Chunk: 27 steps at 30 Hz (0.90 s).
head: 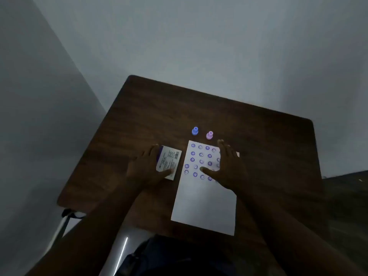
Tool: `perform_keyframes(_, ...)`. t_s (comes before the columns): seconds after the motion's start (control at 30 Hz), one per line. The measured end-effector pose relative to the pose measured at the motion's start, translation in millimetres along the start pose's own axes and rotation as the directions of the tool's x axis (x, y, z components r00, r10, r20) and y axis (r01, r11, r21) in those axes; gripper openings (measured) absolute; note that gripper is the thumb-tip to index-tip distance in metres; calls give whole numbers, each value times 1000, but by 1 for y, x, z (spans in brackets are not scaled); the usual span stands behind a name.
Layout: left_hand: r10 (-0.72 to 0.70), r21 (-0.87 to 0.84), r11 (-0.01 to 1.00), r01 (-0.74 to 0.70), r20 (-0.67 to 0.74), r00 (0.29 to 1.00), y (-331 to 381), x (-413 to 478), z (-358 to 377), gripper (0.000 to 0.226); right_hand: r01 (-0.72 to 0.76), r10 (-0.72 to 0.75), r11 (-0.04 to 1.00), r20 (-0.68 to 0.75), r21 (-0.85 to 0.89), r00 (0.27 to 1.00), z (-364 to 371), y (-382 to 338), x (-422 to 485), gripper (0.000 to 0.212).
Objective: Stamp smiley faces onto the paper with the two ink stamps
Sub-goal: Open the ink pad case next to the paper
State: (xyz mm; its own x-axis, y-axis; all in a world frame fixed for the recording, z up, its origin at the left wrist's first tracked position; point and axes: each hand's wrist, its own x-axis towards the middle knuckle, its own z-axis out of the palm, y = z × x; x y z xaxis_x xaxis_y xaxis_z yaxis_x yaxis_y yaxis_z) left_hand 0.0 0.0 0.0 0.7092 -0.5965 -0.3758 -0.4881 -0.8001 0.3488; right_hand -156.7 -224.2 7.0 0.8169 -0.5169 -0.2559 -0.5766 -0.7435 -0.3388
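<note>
A white sheet of paper [205, 204] lies on the brown table, its upper half covered with several rows of blue and purple smiley prints. Just beyond its far edge stand two small stamps, apart from both hands: a blue stamp [195, 131] on the left and a pink stamp [209, 135] on the right. My right hand [229, 168] rests flat on the paper's upper right part, fingers spread, hiding some prints. My left hand [147, 170] lies flat on the table to the left of the sheet, fingers apart, its thumb on a small white box [170, 159].
The brown wooden table [159, 116] has rounded corners and ends near a pale wall behind. Its left edge drops off to the floor, where a metal chair leg [63, 226] shows. A darker surface [346, 188] adjoins on the right.
</note>
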Motion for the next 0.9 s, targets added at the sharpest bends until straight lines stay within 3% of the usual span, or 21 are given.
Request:
perform_keyframes(0.23, -44, -43, 998, 44, -14, 999, -7, 18, 30, 126, 16, -16, 999, 21, -37, 1000, 32, 16, 12, 120)
perform_keyframes(0.5, -34, 60, 997, 40, -99, 995, -2, 25, 38, 127, 63, -65, 997, -32, -51, 997, 51, 10, 20, 111)
perform_keyframes(0.73, -52, 110, 991, 71, -167, 985, 1, 47, 56, 119, 226, -231, 973, -173, -50, 957, 68, 8, 30, 98)
perform_keyframes(0.9, -15, 209, 976, 66, -238, 971, -2, 53, 65, 114, 308, -317, 948, -142, -85, 938, 74, 11, 35, 100)
